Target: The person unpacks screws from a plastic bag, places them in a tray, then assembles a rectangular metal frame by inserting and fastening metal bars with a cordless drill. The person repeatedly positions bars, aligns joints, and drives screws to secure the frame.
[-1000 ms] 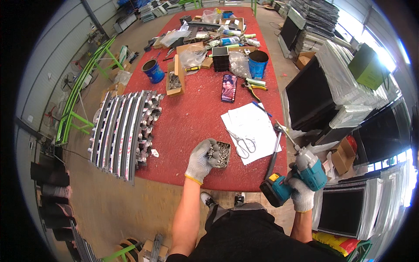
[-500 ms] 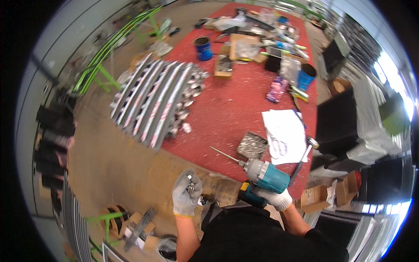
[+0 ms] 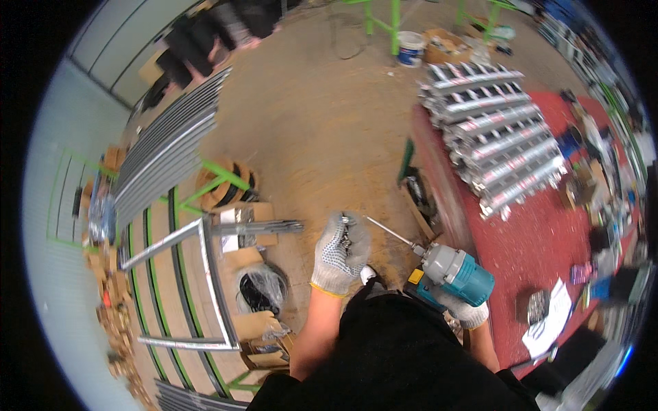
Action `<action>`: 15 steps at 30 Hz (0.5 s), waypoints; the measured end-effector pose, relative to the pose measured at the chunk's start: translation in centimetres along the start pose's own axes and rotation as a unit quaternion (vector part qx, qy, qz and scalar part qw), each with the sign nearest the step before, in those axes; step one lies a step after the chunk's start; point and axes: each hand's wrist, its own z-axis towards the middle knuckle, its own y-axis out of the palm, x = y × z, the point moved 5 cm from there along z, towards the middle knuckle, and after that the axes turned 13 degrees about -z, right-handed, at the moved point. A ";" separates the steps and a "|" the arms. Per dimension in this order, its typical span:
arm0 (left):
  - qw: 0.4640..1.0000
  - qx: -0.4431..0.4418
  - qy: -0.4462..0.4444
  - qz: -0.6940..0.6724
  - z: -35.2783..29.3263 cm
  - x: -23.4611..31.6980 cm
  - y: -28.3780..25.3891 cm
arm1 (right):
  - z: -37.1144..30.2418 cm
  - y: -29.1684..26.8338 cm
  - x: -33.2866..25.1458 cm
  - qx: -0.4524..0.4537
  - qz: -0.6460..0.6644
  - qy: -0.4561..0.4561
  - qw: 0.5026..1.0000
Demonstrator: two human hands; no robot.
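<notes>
My left hand (image 3: pixel 334 262), in a white dotted work glove, is curled palm up around several small shiny metal pieces (image 3: pixel 346 235) that look like screws. My right hand (image 3: pixel 471 314), gloved too, grips a teal and grey cordless drill (image 3: pixel 458 274) by its handle. The drill's long thin bit (image 3: pixel 389 231) points left and away, its tip close beside my left hand. Most of my right hand's fingers are hidden behind the drill. To the left, a silver rectangular metal frame (image 3: pixel 213 288) lies across green rails of a stand.
On the right stands a red-topped table (image 3: pixel 508 257) bearing stacked silver profiles (image 3: pixel 504 140), a small box of metal pieces (image 3: pixel 532 305) and white paper (image 3: pixel 552 322). Grey bars (image 3: pixel 168 154) lie at the left. A black coil in plastic (image 3: pixel 262 288) and cardboard boxes sit on the floor.
My view has swung left, from the red table toward the floor and the stand with the metal frame. Both hands still hold the same things.
</notes>
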 end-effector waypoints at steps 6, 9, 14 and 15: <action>0.966 0.182 0.172 0.071 -2.5 7.8 -1.7 | 8.9 6.5 -2.5 -0.089 0.054 -0.082 0.991; 0.960 0.070 0.244 0.120 -4.4 11.1 -1.4 | 12.5 10.2 -2.7 -0.179 0.147 -0.113 0.966; 0.901 0.151 0.387 0.125 -7.3 14.2 -2.8 | 17.9 16.8 -1.9 -0.284 0.168 -0.239 0.913; 0.889 0.178 0.408 0.110 -7.5 14.7 -3.1 | 19.2 18.3 -2.1 -0.278 0.150 -0.293 0.902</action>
